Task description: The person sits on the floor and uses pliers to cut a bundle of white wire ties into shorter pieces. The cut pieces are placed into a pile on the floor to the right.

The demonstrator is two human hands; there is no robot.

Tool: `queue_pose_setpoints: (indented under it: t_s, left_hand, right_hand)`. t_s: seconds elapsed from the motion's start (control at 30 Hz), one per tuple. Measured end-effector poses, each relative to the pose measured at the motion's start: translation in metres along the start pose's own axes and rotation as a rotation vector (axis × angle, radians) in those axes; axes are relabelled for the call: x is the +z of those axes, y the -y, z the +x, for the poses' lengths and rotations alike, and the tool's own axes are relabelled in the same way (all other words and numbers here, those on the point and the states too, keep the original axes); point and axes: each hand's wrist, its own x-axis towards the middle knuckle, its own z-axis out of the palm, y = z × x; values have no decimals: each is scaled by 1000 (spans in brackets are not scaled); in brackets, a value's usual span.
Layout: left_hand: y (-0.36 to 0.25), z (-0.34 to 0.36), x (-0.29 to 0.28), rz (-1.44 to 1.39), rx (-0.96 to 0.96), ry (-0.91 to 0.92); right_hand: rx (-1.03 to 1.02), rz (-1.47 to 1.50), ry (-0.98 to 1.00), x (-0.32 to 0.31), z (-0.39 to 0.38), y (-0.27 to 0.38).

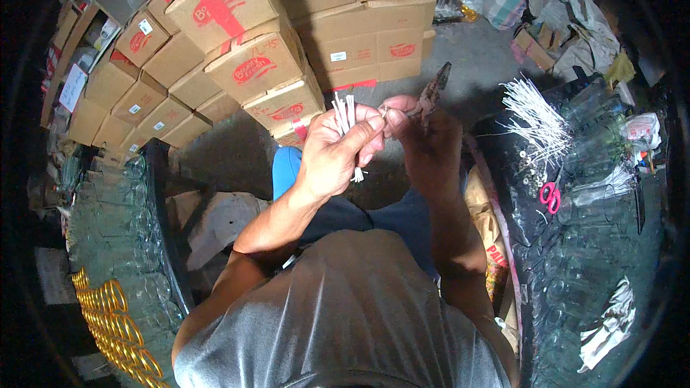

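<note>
My left hand (332,149) is closed around a small bundle of thin white strands (344,112), which stick out above and below the fingers. Beside it, my right hand (433,145) is closed too, with dark, worn pliers (434,93) held in it and their jaws pointing up and away. The thumbs and fingertips of both hands meet around something small that I cannot make out. Both hands are raised over my lap, above my blue trousers.
Cardboard boxes (244,72) are stacked ahead and to the left. On the right-hand table are a pile of white strands (537,121), small ring-like pieces (530,169), pink-handled scissors (550,197) and glass jars (575,273). More glassware (108,223) and gold-coloured rings (115,323) stand at left.
</note>
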Motion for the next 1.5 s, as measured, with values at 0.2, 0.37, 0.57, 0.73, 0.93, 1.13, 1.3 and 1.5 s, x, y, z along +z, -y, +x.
queue_pose_setpoints:
  t_s: [0.2,0.37,0.57,0.73,0.93,1.13,1.3,1.5]
  left_hand:
    - [-3,0,1,1,-15,-20]
    - [0,1,-3,-34,-6,-43]
    - [0,4,-2,-90,-6,-34]
    - [-4,7,2,-73,-13,-26]
    - [0,9,1,-33,-9,10]
    - [1,8,4,-29,-16,21]
    - [0,10,7,-39,-16,24]
    - [4,24,5,-35,-62,20]
  right_hand:
    - [10,1,0,4,0,2]
    - [-54,-183,7,6,0,6]
    - [-364,-362,-49,5,6,2]
    - [-386,-390,-85,0,6,0]
    - [-343,-327,-88,-3,1,1]
    - [-182,-185,-48,-6,-6,-2]
    - [-188,-136,-38,-9,-4,-6]
    - [-321,-393,-83,-14,8,-2]
